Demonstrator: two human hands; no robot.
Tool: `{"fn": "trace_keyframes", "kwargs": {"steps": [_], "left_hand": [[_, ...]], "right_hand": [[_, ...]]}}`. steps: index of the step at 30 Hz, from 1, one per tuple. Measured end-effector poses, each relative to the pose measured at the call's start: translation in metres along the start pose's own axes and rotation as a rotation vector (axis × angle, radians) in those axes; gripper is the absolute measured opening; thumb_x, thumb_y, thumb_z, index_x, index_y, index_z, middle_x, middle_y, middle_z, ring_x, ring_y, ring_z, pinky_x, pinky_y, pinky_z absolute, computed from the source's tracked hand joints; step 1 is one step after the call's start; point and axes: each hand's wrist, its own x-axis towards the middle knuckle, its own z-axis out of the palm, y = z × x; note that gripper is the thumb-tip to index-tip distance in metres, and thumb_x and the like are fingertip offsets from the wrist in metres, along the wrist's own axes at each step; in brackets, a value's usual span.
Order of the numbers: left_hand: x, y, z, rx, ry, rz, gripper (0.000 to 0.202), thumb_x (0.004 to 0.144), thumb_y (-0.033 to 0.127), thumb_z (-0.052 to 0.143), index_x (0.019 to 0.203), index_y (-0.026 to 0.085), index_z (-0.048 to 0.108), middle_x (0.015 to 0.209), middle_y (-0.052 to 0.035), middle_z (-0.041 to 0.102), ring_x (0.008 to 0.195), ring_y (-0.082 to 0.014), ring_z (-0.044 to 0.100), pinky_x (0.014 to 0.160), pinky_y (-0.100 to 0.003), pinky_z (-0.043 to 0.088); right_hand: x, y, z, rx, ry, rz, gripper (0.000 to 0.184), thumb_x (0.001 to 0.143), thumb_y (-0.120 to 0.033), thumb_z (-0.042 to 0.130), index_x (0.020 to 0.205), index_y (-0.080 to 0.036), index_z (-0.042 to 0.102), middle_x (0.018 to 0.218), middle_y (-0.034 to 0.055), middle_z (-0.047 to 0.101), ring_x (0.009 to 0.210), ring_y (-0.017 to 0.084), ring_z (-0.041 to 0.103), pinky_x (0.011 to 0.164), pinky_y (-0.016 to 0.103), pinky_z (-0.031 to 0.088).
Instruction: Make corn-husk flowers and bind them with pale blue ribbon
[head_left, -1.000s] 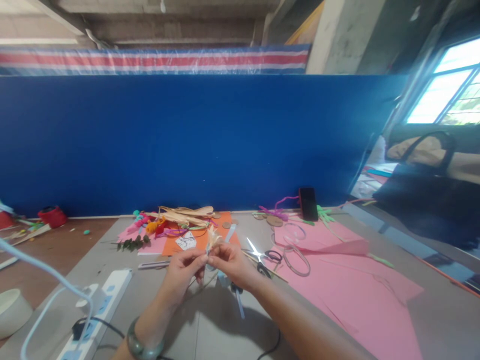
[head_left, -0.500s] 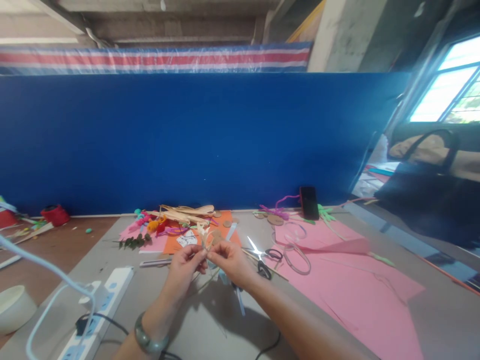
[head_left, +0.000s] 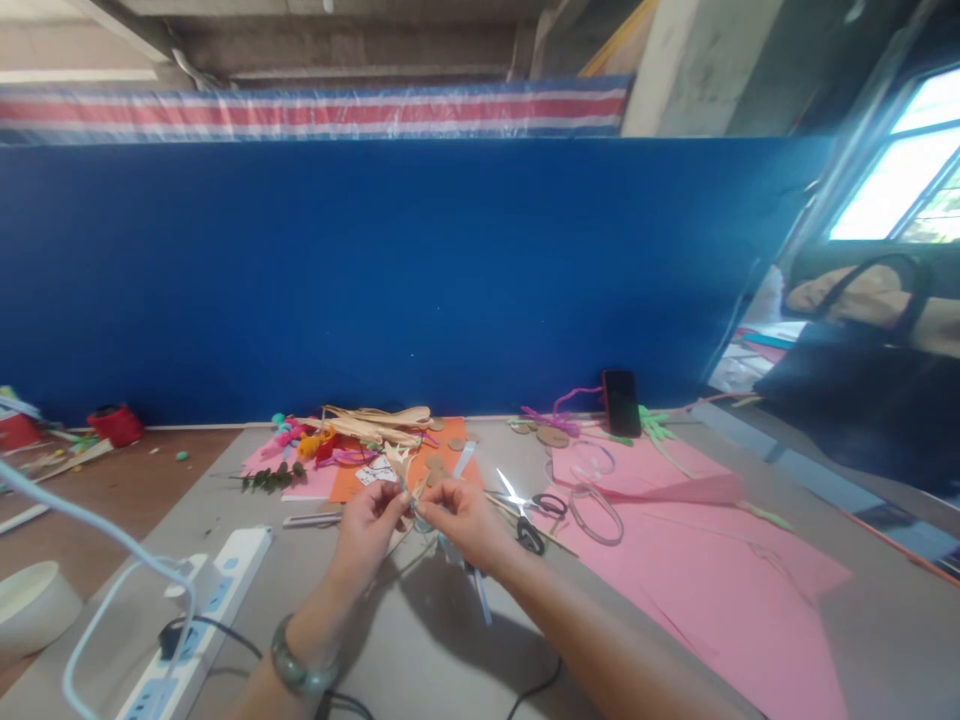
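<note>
Over the grey table (head_left: 420, 650), my left hand (head_left: 367, 525) and my right hand (head_left: 469, 520) meet fingertip to fingertip. Both pinch a small pale straw-coloured craft piece (head_left: 401, 470) whose thin strands stick up between them. A green bangle (head_left: 300, 665) sits on my left wrist. Under my right hand lies a light blue strip or stick (head_left: 480, 595) on the table. Black-handled scissors (head_left: 529, 510) lie just right of my right hand.
A white power strip (head_left: 202, 610) with cables lies at the left. Orange paper (head_left: 420, 465), straw bundles (head_left: 375, 425), pipe cleaners and a green sprig (head_left: 266, 480) sit behind the hands. Pink paper (head_left: 697, 570) covers the right side. A black phone (head_left: 621, 403) leans on the blue partition (head_left: 375, 270).
Both hands shifted slightly away from me while staying pinched on the straw piece, whose strands now tilt more to the left. The view tipped down a little.
</note>
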Motion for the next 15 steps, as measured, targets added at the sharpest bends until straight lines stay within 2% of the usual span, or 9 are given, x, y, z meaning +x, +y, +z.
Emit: {"fn": "trace_keyframes", "kwargs": {"steps": [8, 15], "left_hand": [[0.001, -0.021, -0.001, 0.090, 0.042, 0.046, 0.026, 0.074, 0.041, 0.064, 0.077, 0.017, 0.057, 0.059, 0.0015, 0.059, 0.050, -0.0118, 0.052, 0.049, -0.023, 0.041], [0.000, -0.017, 0.000, 0.089, 0.039, 0.056, 0.024, 0.076, 0.040, 0.063, 0.075, 0.018, 0.054, 0.057, 0.0029, 0.056, 0.050, -0.0117, 0.051, 0.050, -0.023, 0.039]], "right_hand": [[0.001, 0.003, 0.000, 0.007, -0.028, -0.006, 0.017, 0.072, -0.029, 0.068, 0.064, -0.015, 0.062, 0.063, -0.0002, 0.063, 0.061, 0.013, 0.053, 0.062, 0.025, 0.041], [0.002, 0.013, -0.001, 0.049, -0.055, 0.048, 0.017, 0.074, -0.031, 0.066, 0.071, -0.014, 0.063, 0.062, -0.0011, 0.060, 0.058, 0.011, 0.051, 0.058, 0.023, 0.038]]}}
